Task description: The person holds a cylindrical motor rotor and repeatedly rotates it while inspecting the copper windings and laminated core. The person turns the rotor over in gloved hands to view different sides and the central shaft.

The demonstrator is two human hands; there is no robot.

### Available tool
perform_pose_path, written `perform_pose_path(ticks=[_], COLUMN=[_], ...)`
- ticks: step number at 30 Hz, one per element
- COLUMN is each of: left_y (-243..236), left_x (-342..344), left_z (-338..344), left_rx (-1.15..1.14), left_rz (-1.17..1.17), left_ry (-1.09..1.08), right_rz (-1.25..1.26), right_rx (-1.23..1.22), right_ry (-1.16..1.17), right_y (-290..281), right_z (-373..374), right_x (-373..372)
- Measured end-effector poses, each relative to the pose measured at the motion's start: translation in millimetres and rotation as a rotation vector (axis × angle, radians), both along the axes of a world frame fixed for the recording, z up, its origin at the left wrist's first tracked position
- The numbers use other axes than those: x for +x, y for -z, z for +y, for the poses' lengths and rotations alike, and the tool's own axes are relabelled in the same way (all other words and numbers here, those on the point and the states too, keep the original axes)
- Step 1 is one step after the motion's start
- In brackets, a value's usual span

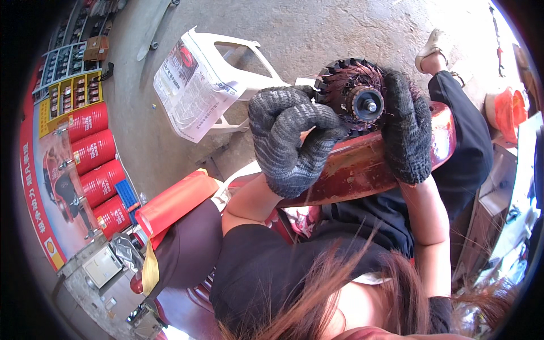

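A round motor part (365, 105), seemingly a wire-wound rotor with a metal shaft end in its middle, rests above a worn dark-red panel (351, 170) across my lap. Many loose copper-coloured wire ends stick out around its rim. My right hand (407, 127), in a dark grey knitted glove, is pressed along its right side, fingers together, steadying it. My left hand (294, 136), gloved alike, is curled with the fingertips pinched just left of the wires. What it pinches is hidden by the glove. A small pale piece (306, 83) shows just above that hand.
A white plastic stool (249, 48) with a newspaper (192, 88) over its seat stands left of the rotor. Red drums (93, 153) and bottle shelves line the left wall. A dark cap (190, 249) and red box (175, 201) lie nearby. An orange-red container (506, 113) stands right.
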State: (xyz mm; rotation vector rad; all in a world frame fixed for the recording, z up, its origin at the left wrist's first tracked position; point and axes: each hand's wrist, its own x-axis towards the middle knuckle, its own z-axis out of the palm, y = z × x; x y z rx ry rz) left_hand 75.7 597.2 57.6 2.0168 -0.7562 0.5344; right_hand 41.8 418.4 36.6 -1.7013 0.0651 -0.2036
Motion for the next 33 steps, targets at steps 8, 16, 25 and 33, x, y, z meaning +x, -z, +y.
perform_pose_path(ticks=[8,16,25,33], left_y=[-5.4,-7.8,-10.4,-5.8], left_x=[-4.2,2.0,2.7,0.5], left_z=[0.7,1.5,5.5,1.1], left_rx=[-0.148,0.108,0.144,0.152], left_rz=[0.103,0.012,-0.037,-0.026], left_ry=[-0.032,0.000,0.039,-0.043], right_rz=[-0.060,0.005,-0.144,-0.061], right_rx=[-0.564,-0.034,-0.274,-0.137], right_ry=[0.081,0.042,0.077,0.047], right_y=[9.1,11.4,16.5,9.1], right_z=[-9.3,-2.8,-3.9,-2.1], right_x=[-0.8,1.2,-0.2,2.5])
